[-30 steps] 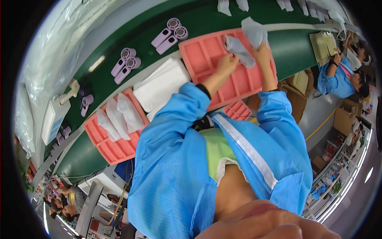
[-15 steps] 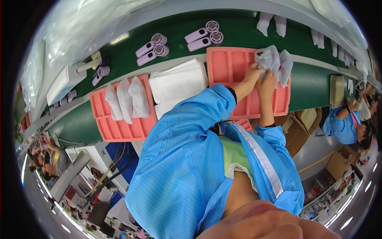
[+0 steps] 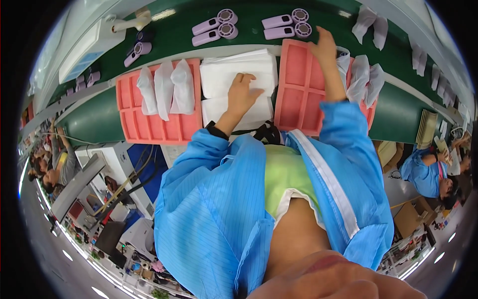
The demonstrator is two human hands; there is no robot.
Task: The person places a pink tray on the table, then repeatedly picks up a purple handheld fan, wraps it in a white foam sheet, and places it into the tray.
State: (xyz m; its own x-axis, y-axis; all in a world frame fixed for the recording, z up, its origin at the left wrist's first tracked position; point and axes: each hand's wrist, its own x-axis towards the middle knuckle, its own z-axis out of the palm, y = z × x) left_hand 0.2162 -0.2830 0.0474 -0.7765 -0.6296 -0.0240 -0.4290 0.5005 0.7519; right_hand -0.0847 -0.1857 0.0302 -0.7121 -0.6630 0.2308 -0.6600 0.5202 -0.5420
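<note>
My left hand (image 3: pixel 243 92) hovers over or rests on a stack of thin white bags or sheets (image 3: pixel 216 79), thumb apart from the fingers. My right hand (image 3: pixel 324 49) reaches over the right pink compartment tray (image 3: pixel 294 94), thumb and fingers parted, holding nothing. Just left of its fingertips, a pair of lilac handheld fans (image 3: pixel 279 33) lies on the green belt. Several fans wrapped in white, translucent material (image 3: pixel 357 82) lie at this tray's right side, one partly hidden by my right arm. Another pair of lilac fans (image 3: pixel 205 38) lies farther left.
A left pink tray (image 3: pixel 130 114) holds several wrapped pieces (image 3: pixel 163 89). More wrapped pieces (image 3: pixel 365 22) lie on the belt (image 3: pixel 249 40) at the far right. A white box (image 3: pixel 84 52) stands at upper left. A co-worker in blue (image 3: pixel 423 172) sits at the right.
Both hands have let go of the wrapped fan, which now lies in the right tray. My left hand has moved left to the white stack; my right has gone up toward the fans.
</note>
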